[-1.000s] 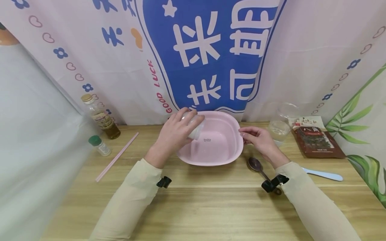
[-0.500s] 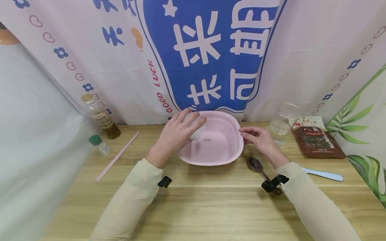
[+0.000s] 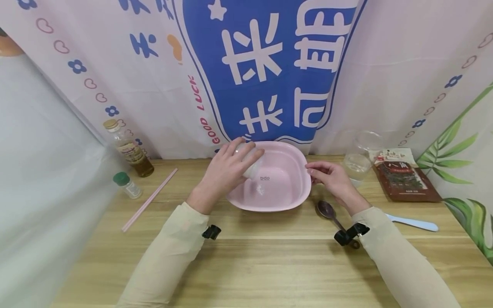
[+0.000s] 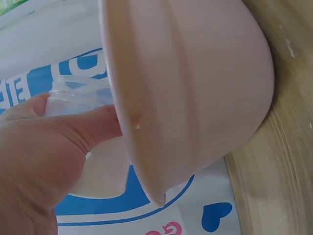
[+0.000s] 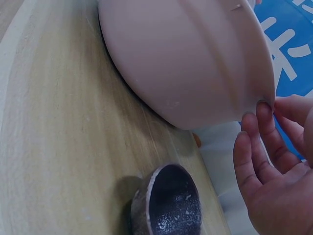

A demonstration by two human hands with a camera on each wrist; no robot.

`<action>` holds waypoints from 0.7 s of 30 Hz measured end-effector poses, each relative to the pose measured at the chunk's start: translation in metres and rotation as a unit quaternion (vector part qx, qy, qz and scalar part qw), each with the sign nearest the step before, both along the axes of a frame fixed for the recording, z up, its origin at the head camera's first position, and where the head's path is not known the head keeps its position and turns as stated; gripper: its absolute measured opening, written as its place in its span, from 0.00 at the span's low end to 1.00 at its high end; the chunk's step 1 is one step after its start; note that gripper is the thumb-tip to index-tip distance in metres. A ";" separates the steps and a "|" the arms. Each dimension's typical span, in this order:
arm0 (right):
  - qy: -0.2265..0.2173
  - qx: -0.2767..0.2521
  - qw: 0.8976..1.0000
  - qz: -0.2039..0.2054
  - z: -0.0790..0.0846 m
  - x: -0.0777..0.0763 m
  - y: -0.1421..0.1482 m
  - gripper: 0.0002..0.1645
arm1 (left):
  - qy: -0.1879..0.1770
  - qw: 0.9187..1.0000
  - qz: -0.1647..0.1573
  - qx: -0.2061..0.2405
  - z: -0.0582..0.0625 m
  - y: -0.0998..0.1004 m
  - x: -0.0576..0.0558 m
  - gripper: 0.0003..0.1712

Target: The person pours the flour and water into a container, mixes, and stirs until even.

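Observation:
A pink basin (image 3: 285, 188) marked "bdo" stands on the table against the cloth backdrop. My left hand (image 3: 227, 169) grips a clear plastic cup (image 4: 80, 95) with white contents (image 4: 105, 171). The cup is tilted over the basin's left side, and the fingers cover much of it in the head view. A small whitish, shiny patch (image 3: 260, 189) shows on the basin floor below the cup; whether it is powder or liquid is unclear. My right hand (image 3: 331, 177) pinches the basin's right rim between thumb and fingers. Just in front of that hand lies a dark spoon (image 3: 326, 209).
At left stand an oil bottle (image 3: 135, 160) and a green-capped shaker (image 3: 129, 187), with pink chopsticks (image 3: 150, 200) nearby. On the right are a clear cup of liquid (image 3: 356, 167), a brown spice packet (image 3: 404, 179) and a light-blue handled utensil (image 3: 414, 223).
A whitish patch has appeared on the basin floor. My left hand has shifted very slightly right with the tilted cup. The right hand keeps its place on the rim.

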State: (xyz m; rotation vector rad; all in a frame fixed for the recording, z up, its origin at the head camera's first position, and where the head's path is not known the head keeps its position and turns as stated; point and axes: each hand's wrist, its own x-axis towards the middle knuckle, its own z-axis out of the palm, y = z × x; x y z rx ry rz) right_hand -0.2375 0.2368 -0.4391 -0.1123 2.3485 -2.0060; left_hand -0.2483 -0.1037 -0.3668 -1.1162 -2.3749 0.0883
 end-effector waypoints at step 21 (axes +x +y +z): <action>-0.009 0.015 1.000 -0.006 0.002 0.001 0.001 0.23 | -0.026 1.000 0.001 0.008 -0.001 0.001 -0.001 0.53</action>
